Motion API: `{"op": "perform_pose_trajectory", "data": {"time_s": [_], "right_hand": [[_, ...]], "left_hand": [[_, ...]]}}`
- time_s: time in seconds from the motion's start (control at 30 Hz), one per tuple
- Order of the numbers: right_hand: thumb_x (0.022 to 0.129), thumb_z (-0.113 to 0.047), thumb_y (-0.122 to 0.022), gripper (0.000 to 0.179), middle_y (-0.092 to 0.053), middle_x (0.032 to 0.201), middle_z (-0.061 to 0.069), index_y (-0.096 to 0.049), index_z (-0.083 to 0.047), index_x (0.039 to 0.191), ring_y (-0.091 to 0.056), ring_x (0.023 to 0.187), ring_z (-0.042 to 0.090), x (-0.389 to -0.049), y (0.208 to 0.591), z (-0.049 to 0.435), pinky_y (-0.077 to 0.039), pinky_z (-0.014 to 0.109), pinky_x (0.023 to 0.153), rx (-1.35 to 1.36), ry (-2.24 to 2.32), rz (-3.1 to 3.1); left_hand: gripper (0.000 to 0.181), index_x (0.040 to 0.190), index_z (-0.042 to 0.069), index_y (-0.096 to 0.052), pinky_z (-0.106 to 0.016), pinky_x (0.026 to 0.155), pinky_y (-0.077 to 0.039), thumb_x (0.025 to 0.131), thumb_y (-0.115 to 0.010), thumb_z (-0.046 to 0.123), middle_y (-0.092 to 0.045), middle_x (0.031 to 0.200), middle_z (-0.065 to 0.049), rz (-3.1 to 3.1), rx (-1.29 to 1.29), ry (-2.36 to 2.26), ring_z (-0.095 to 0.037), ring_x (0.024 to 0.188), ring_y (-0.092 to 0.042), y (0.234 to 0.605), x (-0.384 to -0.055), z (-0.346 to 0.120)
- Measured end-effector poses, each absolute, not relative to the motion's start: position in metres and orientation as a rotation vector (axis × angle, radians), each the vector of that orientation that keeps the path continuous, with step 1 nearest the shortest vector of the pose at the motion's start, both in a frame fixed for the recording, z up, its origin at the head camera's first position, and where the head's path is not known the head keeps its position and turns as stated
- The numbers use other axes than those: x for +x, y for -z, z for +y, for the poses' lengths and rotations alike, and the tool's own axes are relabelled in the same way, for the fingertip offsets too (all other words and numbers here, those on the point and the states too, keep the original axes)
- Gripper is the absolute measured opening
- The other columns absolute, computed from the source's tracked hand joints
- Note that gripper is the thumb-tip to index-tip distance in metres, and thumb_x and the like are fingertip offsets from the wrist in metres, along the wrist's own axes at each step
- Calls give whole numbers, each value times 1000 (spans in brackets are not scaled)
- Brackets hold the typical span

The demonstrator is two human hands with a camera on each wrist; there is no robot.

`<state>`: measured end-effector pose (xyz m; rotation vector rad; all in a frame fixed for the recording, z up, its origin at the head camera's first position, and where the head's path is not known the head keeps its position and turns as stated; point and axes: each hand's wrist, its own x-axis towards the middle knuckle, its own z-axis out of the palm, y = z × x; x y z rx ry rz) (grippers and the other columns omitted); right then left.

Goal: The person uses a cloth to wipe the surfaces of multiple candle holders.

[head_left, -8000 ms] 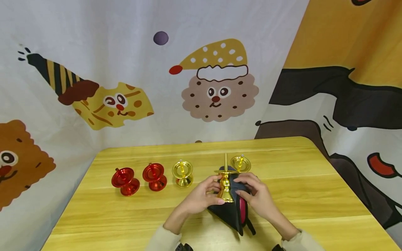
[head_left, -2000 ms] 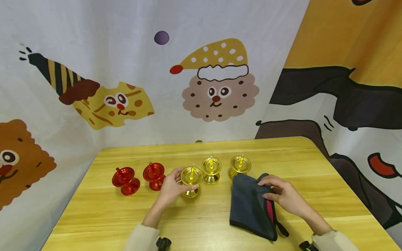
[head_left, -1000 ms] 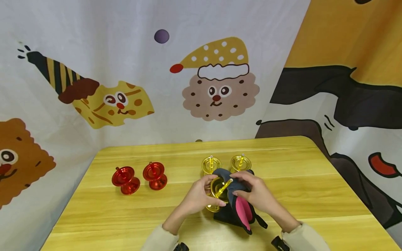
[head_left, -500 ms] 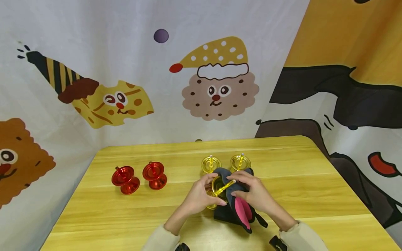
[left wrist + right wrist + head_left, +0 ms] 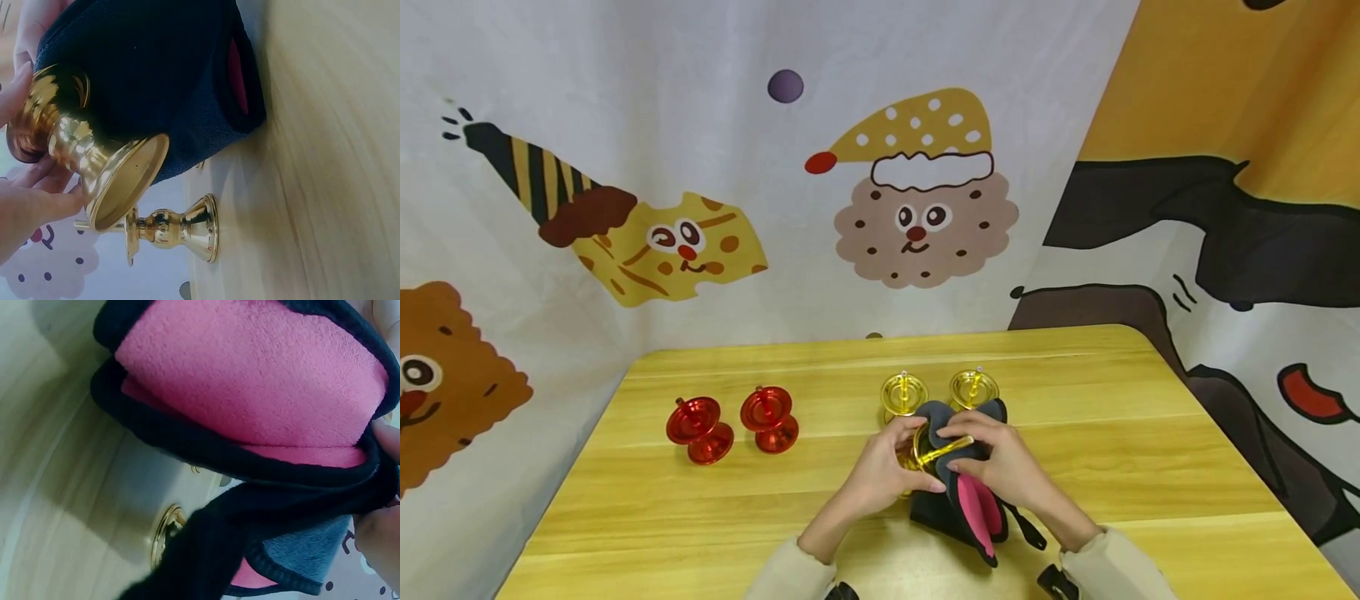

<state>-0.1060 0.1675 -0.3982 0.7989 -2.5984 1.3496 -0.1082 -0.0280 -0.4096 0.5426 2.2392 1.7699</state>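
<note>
Your left hand [image 5: 880,475] curls its fingers and thumb round the tilted gold candle holder [image 5: 75,140], whose base hangs clear of the wood-grain table [image 5: 1112,433], and your right hand [image 5: 1007,458] pinches the pink-lined dark cloth [image 5: 156,69] against it. The likeliest trouble is a slip: polished metal offers little grip, so twisting it against the fabric could spin it loose and drop it. Its spike [image 5: 951,448] leans towards your right fingers (whether they touch, you cannot tell from here), and a quick turn could poke them or snag a fold. The cloth's far edge lies just beside the two upright gold holders, the left one [image 5: 904,392] and the right one [image 5: 974,387]; a wide sweep might topple either. The red holders, one nearer [image 5: 769,410] and one farther left [image 5: 695,423], seem safely apart.
</note>
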Motion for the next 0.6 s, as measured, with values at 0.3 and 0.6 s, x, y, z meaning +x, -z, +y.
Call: {"op": "perform_pose_trajectory", "data": {"time_s": [0.3, 0.6], "right_hand": [[74, 0, -73, 29, -59, 106, 7, -68, -5, 102, -53, 100, 17, -107, 405, 172, -48, 26, 80, 825, -1568, -2516], [74, 6, -70, 27, -58, 104, 15, -66, 3, 100, -53, 100, 10, -111, 408, 178, -49, 23, 80, 844, -1772, -2412]], "left_hand": [[75, 129, -2, -45, -25, 75, -47, 67, -82, 17, -59, 112, -12, 2332, 644, -1687, -15, 89, -56, 408, -108, -27], [76, 128, -4, -45, -23, 69, -47, 67, -82, 22, -59, 98, -7, 2432, 690, -1538, -11, 81, -54, 403, -110, -27]]}}
